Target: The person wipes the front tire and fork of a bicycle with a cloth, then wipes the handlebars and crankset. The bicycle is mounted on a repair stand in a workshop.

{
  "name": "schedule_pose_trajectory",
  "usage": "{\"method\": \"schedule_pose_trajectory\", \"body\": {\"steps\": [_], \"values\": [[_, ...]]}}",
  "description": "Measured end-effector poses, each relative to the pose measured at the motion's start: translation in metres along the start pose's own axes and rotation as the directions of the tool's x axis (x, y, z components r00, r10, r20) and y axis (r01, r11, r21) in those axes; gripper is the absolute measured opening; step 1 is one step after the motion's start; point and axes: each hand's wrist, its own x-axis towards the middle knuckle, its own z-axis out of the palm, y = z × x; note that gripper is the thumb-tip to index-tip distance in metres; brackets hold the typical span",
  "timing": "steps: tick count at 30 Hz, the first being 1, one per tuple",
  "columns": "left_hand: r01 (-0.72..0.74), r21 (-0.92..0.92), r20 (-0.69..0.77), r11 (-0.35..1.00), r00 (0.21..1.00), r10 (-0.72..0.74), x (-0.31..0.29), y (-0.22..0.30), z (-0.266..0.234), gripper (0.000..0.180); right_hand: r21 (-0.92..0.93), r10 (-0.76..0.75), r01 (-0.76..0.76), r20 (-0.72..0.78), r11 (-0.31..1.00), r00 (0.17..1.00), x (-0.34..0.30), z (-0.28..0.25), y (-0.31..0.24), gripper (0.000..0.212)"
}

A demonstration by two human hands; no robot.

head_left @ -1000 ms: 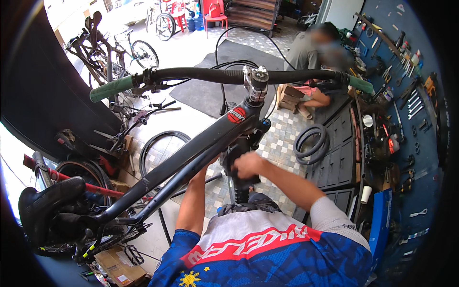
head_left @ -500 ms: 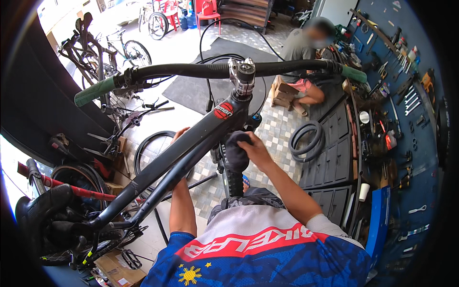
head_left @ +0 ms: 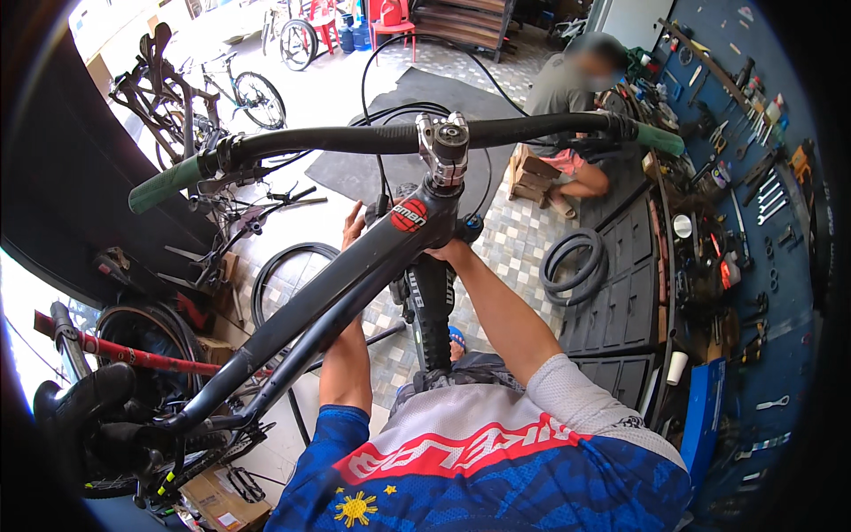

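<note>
A dark bicycle frame (head_left: pixel 306 306) slants across the view, its head tube rising to a silver stem (head_left: pixel 443 146) and a wide black handlebar (head_left: pixel 355 139) with green grips. My left hand (head_left: pixel 354 225) is on the far left side of the frame, fingers stretched upward, its lower part hidden by the tubes. My right hand (head_left: pixel 454 252) reaches in under the head tube from the right, above the tire (head_left: pixel 432 324). Its fingers are hidden behind the frame, and the dark cloth is not plainly visible. A dark bunched shape (head_left: pixel 405 191) shows beside the head tube; I cannot make out what it is.
A person (head_left: pixel 567 106) sits low at the far right beside a wooden box (head_left: pixel 529 175). Loose tires (head_left: pixel 574 264) lie by black drawers (head_left: pixel 620 301). Tools hang on the blue wall (head_left: pixel 798 293). Bikes and parts (head_left: pixel 177 115) crowd the left.
My right hand, which held a dark cloth below the head tube, has moved up and behind it. My left hand has risen along the frame's left side.
</note>
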Motion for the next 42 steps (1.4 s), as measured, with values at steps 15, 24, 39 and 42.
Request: {"method": "schedule_pose_trajectory", "body": {"steps": [15, 24, 39, 42], "values": [[0.041, 0.061, -0.389, 0.997, 0.921, -0.014, -0.027, 0.024, -0.023, 0.026, -0.255, 0.704, -0.677, 0.021, 0.691, 0.71, -0.025, -0.048, -0.116, 0.032], [-0.053, 0.68, 0.099, 0.732, 0.995, -0.02, -0.072, 0.016, -0.016, 0.028, 0.672, 0.637, -0.74, 0.554, 0.038, 0.536, -0.103, -0.054, -0.153, 0.041], [-0.086, 0.805, 0.186, 0.586, 0.976, -0.113, -0.156, 0.011, 0.007, 0.044, -0.357, 0.368, -0.315, 0.089, 0.879, 0.926, -0.132, -0.024, -0.199, 0.017], [0.107, 0.792, 0.23, 0.602, 0.86, -0.456, -0.214, 0.012, 0.001, 0.041, -0.568, 0.418, -0.195, 0.293, 0.8, 0.86, -0.081, 0.005, -0.188, 0.009]]}}
